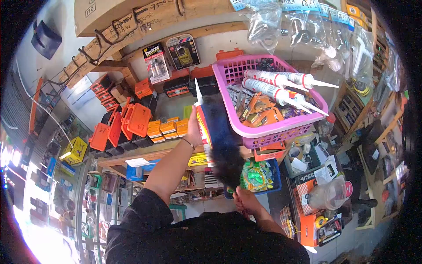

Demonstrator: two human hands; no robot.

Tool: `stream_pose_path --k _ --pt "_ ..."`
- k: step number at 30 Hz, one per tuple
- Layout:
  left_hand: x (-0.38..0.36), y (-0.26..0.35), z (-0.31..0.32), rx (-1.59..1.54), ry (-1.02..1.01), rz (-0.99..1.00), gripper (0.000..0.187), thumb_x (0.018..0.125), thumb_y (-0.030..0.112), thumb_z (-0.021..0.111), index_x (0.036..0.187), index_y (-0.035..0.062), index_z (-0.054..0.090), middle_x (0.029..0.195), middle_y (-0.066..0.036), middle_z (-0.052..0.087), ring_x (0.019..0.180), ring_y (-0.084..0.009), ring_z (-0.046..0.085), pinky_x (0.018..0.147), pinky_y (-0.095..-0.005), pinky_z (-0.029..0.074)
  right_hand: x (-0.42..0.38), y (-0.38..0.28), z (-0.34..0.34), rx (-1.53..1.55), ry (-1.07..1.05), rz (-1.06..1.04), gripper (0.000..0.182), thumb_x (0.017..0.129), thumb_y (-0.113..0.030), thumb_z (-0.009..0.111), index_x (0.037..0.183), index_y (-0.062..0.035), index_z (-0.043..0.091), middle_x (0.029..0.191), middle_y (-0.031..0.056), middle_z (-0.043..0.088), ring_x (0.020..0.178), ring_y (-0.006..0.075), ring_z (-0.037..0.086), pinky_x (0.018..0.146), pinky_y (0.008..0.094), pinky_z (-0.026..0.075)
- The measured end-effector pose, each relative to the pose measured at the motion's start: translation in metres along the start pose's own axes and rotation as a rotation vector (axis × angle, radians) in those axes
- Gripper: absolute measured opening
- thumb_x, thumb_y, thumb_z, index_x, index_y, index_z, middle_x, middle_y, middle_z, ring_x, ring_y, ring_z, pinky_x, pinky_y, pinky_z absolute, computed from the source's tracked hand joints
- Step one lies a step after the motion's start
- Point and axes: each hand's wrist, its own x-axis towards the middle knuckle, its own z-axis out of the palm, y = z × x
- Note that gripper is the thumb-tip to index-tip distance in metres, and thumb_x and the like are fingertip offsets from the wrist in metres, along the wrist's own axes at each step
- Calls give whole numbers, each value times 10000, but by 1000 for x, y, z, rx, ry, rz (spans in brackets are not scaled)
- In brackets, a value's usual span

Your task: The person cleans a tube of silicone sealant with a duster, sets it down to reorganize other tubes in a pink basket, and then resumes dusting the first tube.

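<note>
A sealant tube [203, 127] with a white nozzle pointing up is held in my left hand [194, 128], whose fingers wrap round its side. My right hand [247, 200] grips the lower end of a dark, fluffy duster [224, 145]. The duster's blurred head lies along the right side of the tube and hides part of it. To the right of the duster, a pink basket [274, 130] holds several more sealant tubes [267, 88] and small orange packets [261, 108].
Orange cases [139, 119] and small yellow-orange boxes [169, 127] line the wooden shelf [132, 154] at left. A blue bin [277, 176] with green packets sits below the basket. Plastic packets [263, 26] hang at upper right. A clear tub [327, 193] stands at lower right.
</note>
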Motion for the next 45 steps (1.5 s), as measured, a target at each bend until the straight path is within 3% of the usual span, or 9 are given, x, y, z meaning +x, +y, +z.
stream_pose_path --k 4,9,12,16,20,22,34,40,45 --pt "41 10 -56 -56 -614 -106 696 738 667 340 1015 50 502 861 -116 578 790 -279 571 740 -451 454 -16 -23 21 -93 35 93 419 875 -439 323 667 -91 429 443 -10 351 333 79 323 323 227 271" --pt "11 5 -32 -34 -214 -15 603 835 533 293 1208 72 402 1212 -140 431 1088 -292 439 922 -480 327 -5 -14 16 110 16 143 443 873 -445 322 633 -90 437 450 -6 371 330 97 342 332 228 282" --pt "47 6 -72 -73 -472 -72 606 754 621 393 957 60 499 837 -144 559 719 -271 556 653 -431 464 -7 -11 23 -297 15 -58 445 874 -438 326 618 -87 424 453 -10 357 348 103 344 350 236 292" --pt "2 3 2 -60 -28 116 581 786 598 354 989 78 515 801 -98 594 698 -258 578 695 -374 477 -5 -14 21 256 81 56 413 865 -439 374 648 -92 434 478 -12 363 391 96 357 361 249 290" --pt "8 -4 -28 -142 -116 74 550 802 565 362 998 77 523 834 -84 590 717 -220 583 680 -348 486 -16 -22 30 154 85 178 379 875 -406 377 664 -95 431 476 -14 356 360 77 306 329 212 237" --pt "36 1 -65 -111 -486 -13 516 790 522 428 988 51 504 827 -96 572 709 -226 577 641 -379 485 -21 -20 29 125 29 143 372 873 -401 388 667 -95 432 474 -16 356 365 69 306 331 195 228" --pt "15 3 -50 -299 -172 -87 542 834 516 340 1084 59 489 957 -103 574 798 -245 570 742 -391 472 -15 -36 45 -55 161 119 462 870 -460 333 627 -77 419 443 -14 320 340 77 290 323 206 242" --pt "69 -32 -96 -225 -707 3 446 834 450 399 1051 77 513 925 -95 573 834 -218 561 767 -364 458 -33 -47 62 -82 177 142 424 881 -433 334 642 -92 420 452 -9 357 350 80 311 337 213 252" --pt "14 8 -40 -342 -379 -142 527 798 550 402 1011 83 520 902 -98 581 799 -219 575 721 -354 474 -33 -46 65 199 324 145 412 878 -423 351 654 -85 423 462 -13 345 357 79 310 345 210 268"
